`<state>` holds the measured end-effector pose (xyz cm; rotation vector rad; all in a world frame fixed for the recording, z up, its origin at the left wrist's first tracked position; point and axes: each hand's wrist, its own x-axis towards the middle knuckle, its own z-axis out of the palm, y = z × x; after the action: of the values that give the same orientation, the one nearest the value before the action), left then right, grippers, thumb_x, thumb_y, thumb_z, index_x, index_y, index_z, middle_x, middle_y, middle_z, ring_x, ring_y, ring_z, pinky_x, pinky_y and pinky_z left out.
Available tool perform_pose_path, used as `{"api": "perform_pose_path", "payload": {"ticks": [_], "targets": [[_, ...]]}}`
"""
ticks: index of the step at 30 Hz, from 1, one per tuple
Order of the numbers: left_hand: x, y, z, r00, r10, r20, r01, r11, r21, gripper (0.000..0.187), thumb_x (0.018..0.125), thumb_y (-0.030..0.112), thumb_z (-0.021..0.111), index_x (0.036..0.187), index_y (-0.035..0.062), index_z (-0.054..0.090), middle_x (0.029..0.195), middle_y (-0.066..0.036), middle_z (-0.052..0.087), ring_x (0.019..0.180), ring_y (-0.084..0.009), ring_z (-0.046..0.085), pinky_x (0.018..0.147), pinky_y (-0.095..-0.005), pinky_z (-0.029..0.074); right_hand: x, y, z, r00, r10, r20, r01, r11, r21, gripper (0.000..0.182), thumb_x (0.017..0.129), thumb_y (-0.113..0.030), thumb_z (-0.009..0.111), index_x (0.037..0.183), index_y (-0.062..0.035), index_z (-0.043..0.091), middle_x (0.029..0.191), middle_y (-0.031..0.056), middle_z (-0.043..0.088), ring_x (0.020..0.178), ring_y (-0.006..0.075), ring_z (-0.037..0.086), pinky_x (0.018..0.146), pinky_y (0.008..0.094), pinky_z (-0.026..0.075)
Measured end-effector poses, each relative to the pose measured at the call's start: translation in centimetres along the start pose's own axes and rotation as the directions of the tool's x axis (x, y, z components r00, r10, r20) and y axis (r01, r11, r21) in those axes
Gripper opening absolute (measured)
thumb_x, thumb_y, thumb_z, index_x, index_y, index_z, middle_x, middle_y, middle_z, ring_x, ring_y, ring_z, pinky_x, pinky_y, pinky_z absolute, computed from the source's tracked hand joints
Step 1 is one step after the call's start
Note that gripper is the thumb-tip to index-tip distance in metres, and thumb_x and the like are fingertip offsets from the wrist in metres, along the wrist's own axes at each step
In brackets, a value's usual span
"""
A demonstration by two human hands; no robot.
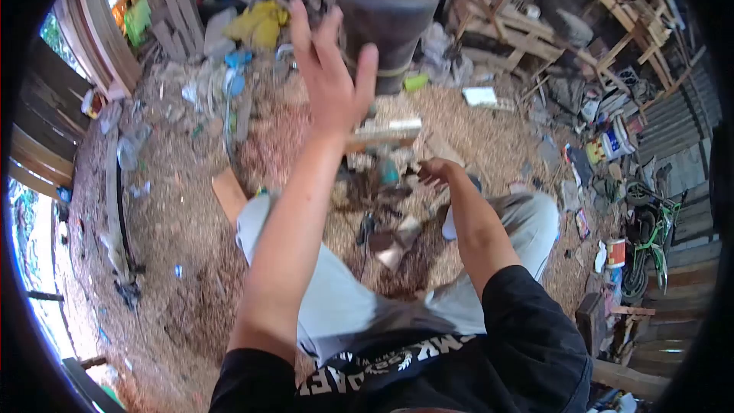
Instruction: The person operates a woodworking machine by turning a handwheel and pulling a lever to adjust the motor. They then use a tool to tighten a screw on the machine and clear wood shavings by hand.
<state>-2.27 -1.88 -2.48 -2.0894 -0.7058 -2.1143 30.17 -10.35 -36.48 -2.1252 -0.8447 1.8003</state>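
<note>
My left hand [334, 80] is raised, its fingers and thumb spread. It overlaps the left side of a dark, tapered, drum-like vessel [391, 19] with a round, rough-looking top and a thin pale band near its narrow lower end. Lower down, my right hand [434, 171] reaches inward between my knees, fingers loosely extended with nothing visible in them. Just left of its fingertips is a small teal object [388, 172]. A wooden block [391, 131] lies beyond it. Nearer my lap are dark, blurred pieces and a brown wedge-shaped piece [394, 243].
Wood shavings [183, 222] cover the ground. A flat board [228, 195] lies beside my left knee. Scrap timber frames [512, 27] and a yellow bag [260, 23] are at the back. To the right, a white bucket [614, 140] and a green bicycle [650, 241] stand by the corrugated wall.
</note>
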Motion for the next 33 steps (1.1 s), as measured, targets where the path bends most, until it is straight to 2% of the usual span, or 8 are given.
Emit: {"api": "perform_pose_path", "payload": {"ticks": [2,7,9,11,15,21,25,33], "targets": [[-0.4,2.0,0.1,0.997,0.029,0.070,-0.028,1.000,-0.004,0.066,0.096,0.027,0.070,0.152,0.0034,0.043,0.167,-0.032,0.021,0.153,-0.0502,0.026,0.123,-0.0583,0.023,-1.1,-3.9,-4.0,0.971,0.207,0.119,-0.146,0.910,-0.388,0.056,0.102,-0.047,0.053,0.144,-0.0099,0.058,0.138,0.0126,0.069,0.120,0.0271,0.070,0.086,0.0463,0.058],[-1.2,4.2,0.5,0.978,-0.040,0.204,0.032,0.999,0.044,0.070,0.097,0.029,0.067,0.157,0.0075,0.038,0.172,-0.025,0.018,0.158,-0.0436,0.019,0.124,-0.0624,0.013,-5.1,-14.0,-13.8,0.991,-0.012,-0.134,-0.034,0.941,-0.337,0.055,0.101,-0.048,0.055,0.135,-0.0053,0.059,0.119,0.0175,0.075,0.096,0.0291,0.074,0.083,0.0470,0.058],[-1.1,4.5,0.7,0.976,-0.049,0.214,0.045,0.999,0.024,0.070,0.098,0.028,0.065,0.158,0.0077,0.037,0.172,-0.024,0.018,0.159,-0.0430,0.019,0.124,-0.0626,0.010,-4.9,-17.9,-18.8,0.950,-0.303,-0.073,0.310,0.942,0.127,0.056,0.101,-0.052,0.054,0.129,-0.0038,0.061,0.103,0.0167,0.075,0.082,0.0304,0.073,0.071,0.0460,0.056],[-1.0,4.6,0.8,0.969,-0.059,0.240,0.058,0.998,0.010,0.069,0.099,0.028,0.064,0.159,0.0079,0.036,0.172,-0.023,0.019,0.159,-0.0424,0.019,0.125,-0.0627,0.008,-6.1,-26.4,-20.1,0.730,-0.490,-0.476,0.467,0.866,-0.176,0.062,0.103,-0.060,0.051,0.124,-0.0029,0.063,0.092,0.0131,0.073,0.069,0.0279,0.069,0.062,0.0435,0.053],[-0.9,4.6,0.8,0.965,-0.073,0.250,0.067,0.997,0.034,0.068,0.100,0.026,0.061,0.160,0.0077,0.036,0.173,-0.023,0.021,0.161,-0.0406,0.018,0.125,-0.0625,0.005,-19.4,-39.2,-15.0,0.522,-0.694,-0.496,0.838,0.527,0.143,0.085,0.099,-0.079,0.040,0.122,-0.0006,0.064,0.081,0.0066,0.063,0.069,0.0245,0.064,0.066,0.0377,0.051],[-0.7,4.6,0.6,0.972,-0.073,0.225,0.064,0.997,0.044,0.062,0.101,0.027,0.059,0.157,0.0070,0.040,0.170,-0.022,0.027,0.158,-0.0385,0.025,0.126,-0.0574,0.008,-25.5,-48.9,-11.2,0.280,-0.752,-0.597,0.958,0.257,0.125,0.089,0.093,-0.088,0.036,0.112,-0.0088,0.072,0.086,0.0026,0.069,0.078,0.0159,0.066,0.068,0.0353,0.049],[0.1,4.0,-0.3,0.979,-0.024,0.203,0.013,0.998,0.054,0.056,0.100,0.025,0.058,0.150,0.0029,0.045,0.165,-0.022,0.036,0.154,-0.0375,0.033,0.125,-0.0514,0.016,-28.8,-48.3,-9.2,0.421,-0.790,-0.445,0.895,0.280,0.349,0.067,0.101,-0.067,0.041,0.102,-0.0091,0.074,0.081,0.0043,0.069,0.069,0.0195,0.068,0.064,0.0360,0.051],[0.6,3.2,0.0,0.974,-0.020,0.225,0.009,0.999,0.046,0.057,0.101,0.028,0.057,0.150,0.0016,0.048,0.164,-0.023,0.040,0.154,-0.0381,0.035,0.125,-0.0511,0.017,-32.0,-42.2,-7.6,0.233,-0.937,-0.259,0.855,0.070,0.513,0.059,0.102,-0.058,0.044,0.063,-0.0143,0.041,0.049,-0.0022,0.032,0.038,0.0140,0.028,0.040,0.0327,0.024]]}}
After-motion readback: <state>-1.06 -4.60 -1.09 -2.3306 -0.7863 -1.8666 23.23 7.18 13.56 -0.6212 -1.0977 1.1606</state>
